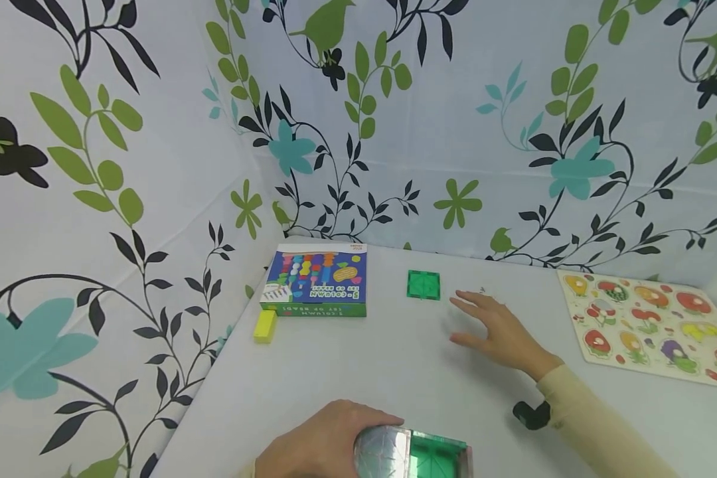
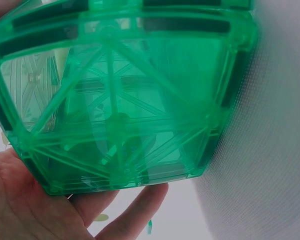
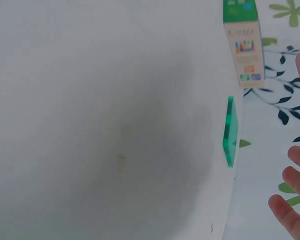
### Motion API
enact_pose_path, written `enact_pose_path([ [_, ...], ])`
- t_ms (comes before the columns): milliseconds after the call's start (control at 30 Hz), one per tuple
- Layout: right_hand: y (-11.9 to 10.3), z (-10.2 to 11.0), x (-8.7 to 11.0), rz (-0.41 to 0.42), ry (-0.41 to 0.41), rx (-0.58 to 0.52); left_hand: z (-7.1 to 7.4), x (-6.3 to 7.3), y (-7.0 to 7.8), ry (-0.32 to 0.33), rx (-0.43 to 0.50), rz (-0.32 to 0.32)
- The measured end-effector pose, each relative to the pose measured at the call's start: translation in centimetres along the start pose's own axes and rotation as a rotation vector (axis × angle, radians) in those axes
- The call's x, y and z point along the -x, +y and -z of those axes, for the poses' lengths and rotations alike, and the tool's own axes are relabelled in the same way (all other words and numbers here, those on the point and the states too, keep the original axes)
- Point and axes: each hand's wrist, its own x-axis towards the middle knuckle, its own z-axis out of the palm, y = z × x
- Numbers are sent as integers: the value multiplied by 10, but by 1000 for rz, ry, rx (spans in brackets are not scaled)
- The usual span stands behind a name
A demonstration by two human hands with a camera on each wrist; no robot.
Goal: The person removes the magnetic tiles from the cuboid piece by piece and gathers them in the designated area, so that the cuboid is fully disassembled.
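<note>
At the near edge of the head view, my left hand (image 1: 322, 441) grips a box-like build of see-through magnetic tiles (image 1: 439, 457), clear on its left and green inside. The left wrist view shows the build's green tiles (image 2: 117, 115) close up, with fingers wrapped under and behind them. My right hand (image 1: 496, 328) is over the table, fingers spread and holding nothing. A single green square magnetic tile (image 1: 423, 285) lies flat just beyond its fingertips to the left. In the right wrist view that green tile (image 3: 230, 132) appears apart from the fingers.
A bead-set box (image 1: 317, 280) lies at the back left, with a yellow block (image 1: 265, 326) by its front corner. On the right is a fruit puzzle board (image 1: 651, 325). A leaf-patterned cloth (image 1: 418, 133) stands behind the white table (image 1: 334, 365).
</note>
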Motion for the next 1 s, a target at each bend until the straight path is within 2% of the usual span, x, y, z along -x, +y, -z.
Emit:
enact_pose_path([
  [267,-33,2,87,-67,52,-133,1,0,-2,21,-32,-141],
  [367,-46,-3,117,-90,20,-186,0,0,-3,28,-36,-164],
  [500,-56,-18,147,-15,-10,-313,0,-1,-4,28,-25,-160],
  [633,-59,-42,160,185,60,-414,2,-3,-4,37,-67,-178],
  [733,-66,-58,162,258,124,-446,2,-4,-5,52,-100,-214],
  [833,-75,-67,164,258,162,-492,1,-3,-5,48,-67,-211],
  [1000,-82,-70,168,199,197,-519,-1,-2,-5,23,26,-166],
])
